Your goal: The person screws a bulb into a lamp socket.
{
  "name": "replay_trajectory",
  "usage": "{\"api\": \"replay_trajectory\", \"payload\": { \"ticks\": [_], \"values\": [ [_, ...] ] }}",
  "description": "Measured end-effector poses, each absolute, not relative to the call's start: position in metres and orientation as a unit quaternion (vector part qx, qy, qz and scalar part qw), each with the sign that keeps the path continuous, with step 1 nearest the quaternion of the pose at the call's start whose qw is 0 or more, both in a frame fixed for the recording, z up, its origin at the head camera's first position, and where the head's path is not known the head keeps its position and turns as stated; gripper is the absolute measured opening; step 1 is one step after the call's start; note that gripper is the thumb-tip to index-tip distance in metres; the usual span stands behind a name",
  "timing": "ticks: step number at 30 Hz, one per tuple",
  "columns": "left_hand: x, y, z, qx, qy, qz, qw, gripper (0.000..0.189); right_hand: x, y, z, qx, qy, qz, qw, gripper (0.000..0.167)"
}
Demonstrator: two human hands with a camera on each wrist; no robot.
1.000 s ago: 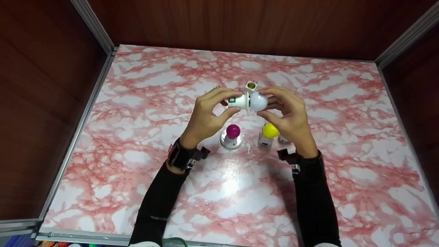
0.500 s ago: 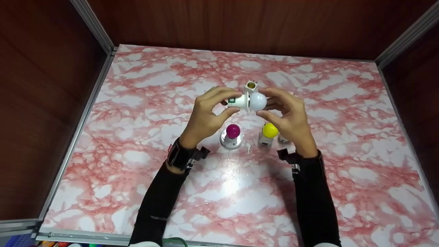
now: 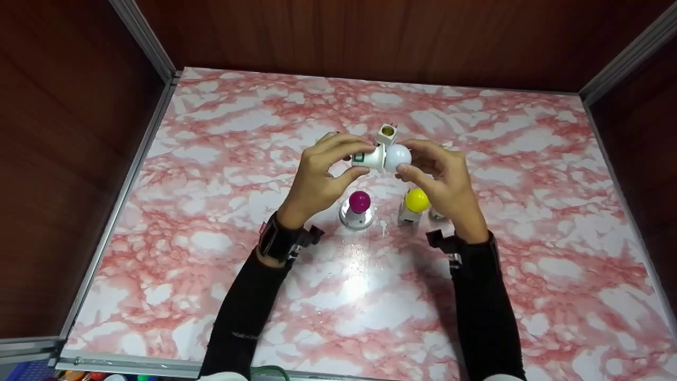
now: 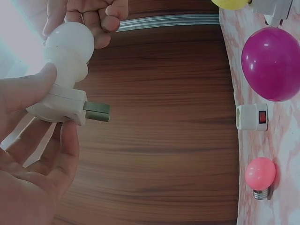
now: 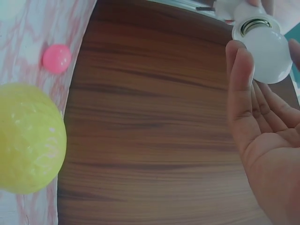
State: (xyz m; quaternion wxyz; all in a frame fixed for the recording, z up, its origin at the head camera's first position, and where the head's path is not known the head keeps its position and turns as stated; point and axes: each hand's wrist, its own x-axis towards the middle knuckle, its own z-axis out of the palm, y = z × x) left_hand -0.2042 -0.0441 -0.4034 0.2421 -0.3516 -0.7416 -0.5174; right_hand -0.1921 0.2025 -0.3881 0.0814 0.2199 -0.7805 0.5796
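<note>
Above the table, my left hand [image 3: 319, 180] pinches a white plug-in lamp socket [image 3: 370, 158] between thumb and fingers. Its flat metal prongs [image 4: 97, 112] point away from the palm in the left wrist view. A round white light bulb [image 3: 398, 157] sits at the socket's mouth, facing right. My right hand [image 3: 447, 185] holds this bulb with thumb and fingertips. From the right wrist, the bulb [image 5: 269, 55] looks slightly tilted, and the threaded metal ring [image 5: 255, 26] inside the socket shows beside it. How far the bulb is screwed in, I cannot tell.
Below the hands stand a magenta bulb [image 3: 359, 202] on a round white base and a yellow bulb [image 3: 417, 200] on a grey-white base. A square white socket [image 3: 387, 132] lies behind. A loose pink bulb [image 4: 260, 174] rests on the marbled tabletop [image 3: 211, 243]. Dark wood panels [image 3: 370, 42] enclose the table.
My right thumb and fingers have shifted around the white bulb, with the thumb now on its lower right side. The left hand and socket stay nearly still.
</note>
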Motion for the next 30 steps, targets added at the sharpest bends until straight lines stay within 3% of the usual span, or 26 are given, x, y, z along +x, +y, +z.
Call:
{"api": "replay_trajectory", "payload": {
  "ticks": [11,24,30],
  "values": [
    [-0.2039,-0.0434,-0.4038,-0.35,-0.747,-0.509,0.246,0.029,-0.1925,0.2021,-0.3875,0.196,-0.771,0.603,0.055,0.031],
    [-0.2052,-0.0412,-0.4045,-0.341,-0.741,-0.526,0.24,0.031,-0.1924,0.2016,-0.3863,0.285,-0.738,0.594,0.145,0.051],
    [-0.2052,-0.0405,-0.4046,-0.34,-0.742,-0.527,0.236,0.031,-0.1926,0.2021,-0.3874,0.295,-0.731,0.595,0.159,0.048]
  ]
}}
